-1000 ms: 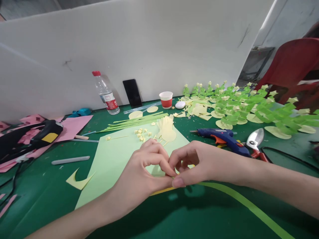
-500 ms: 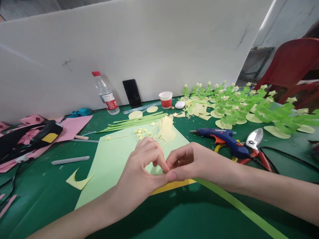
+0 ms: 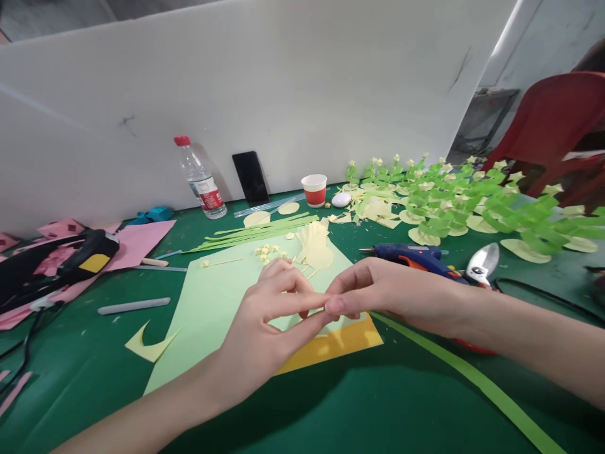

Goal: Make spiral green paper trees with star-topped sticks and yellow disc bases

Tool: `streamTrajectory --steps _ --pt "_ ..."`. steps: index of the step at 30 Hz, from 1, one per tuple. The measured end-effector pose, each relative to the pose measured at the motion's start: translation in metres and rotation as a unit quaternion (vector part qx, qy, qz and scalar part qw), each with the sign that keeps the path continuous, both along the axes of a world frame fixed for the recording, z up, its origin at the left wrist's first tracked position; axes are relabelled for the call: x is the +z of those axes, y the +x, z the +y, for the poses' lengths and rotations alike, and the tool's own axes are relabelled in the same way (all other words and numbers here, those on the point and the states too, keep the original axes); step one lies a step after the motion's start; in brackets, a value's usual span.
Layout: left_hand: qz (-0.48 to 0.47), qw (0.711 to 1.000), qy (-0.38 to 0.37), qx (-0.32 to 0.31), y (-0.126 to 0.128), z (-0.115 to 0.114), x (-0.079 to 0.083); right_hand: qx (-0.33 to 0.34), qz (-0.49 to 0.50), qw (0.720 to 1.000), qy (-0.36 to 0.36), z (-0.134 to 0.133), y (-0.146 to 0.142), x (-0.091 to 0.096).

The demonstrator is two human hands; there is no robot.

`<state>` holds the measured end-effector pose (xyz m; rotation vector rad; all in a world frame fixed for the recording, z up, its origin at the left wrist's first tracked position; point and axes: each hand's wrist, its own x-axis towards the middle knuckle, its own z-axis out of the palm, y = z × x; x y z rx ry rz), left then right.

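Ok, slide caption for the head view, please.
Left hand and right hand meet over light green paper, a green strip alongside.

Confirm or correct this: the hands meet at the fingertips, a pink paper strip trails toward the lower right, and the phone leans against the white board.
One error: the paper strip is green, not pink, as the head view shows. The rest stands.

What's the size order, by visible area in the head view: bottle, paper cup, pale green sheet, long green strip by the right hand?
Largest to smallest:
pale green sheet
long green strip, visible part
bottle
paper cup
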<state>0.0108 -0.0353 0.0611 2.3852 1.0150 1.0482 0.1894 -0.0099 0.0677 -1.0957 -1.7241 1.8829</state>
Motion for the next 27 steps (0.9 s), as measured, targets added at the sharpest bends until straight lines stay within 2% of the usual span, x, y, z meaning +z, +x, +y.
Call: streamTrajectory --steps 4,8,11,15,21,24,27 --pt "0.018 1.000 -0.020 -0.008 0.000 0.001 -0.002 -0.007 -0.007 1.000 0.002 -0.003 -0.001 0.000" --pt "0.000 1.000 -0.029 0.006 -0.002 0.001 0.000 0.048 -0.020 0.998 0.037 0.000 0.004 0.006" --pt "-0.026 0.997 -0.071 0.028 -0.003 0.001 0.002 0.089 -0.053 0.992 0.067 0.004 0.008 0.011" --pt "-0.050 0.987 -0.143 0.047 -0.001 0.000 0.004 0.107 -0.062 0.987 0.100 0.002 0.007 0.012" --pt "-0.044 0.980 -0.189 0.050 0.002 -0.002 0.006 0.040 0.003 0.998 0.055 -0.008 -0.003 0.005" --pt "-0.036 0.984 -0.168 0.047 0.002 -0.001 0.005 0.009 0.028 0.999 0.037 -0.011 -0.006 0.002" --pt "-0.038 0.991 -0.118 0.051 0.001 -0.002 0.002 -0.006 0.024 0.999 0.035 -0.010 -0.007 0.002"
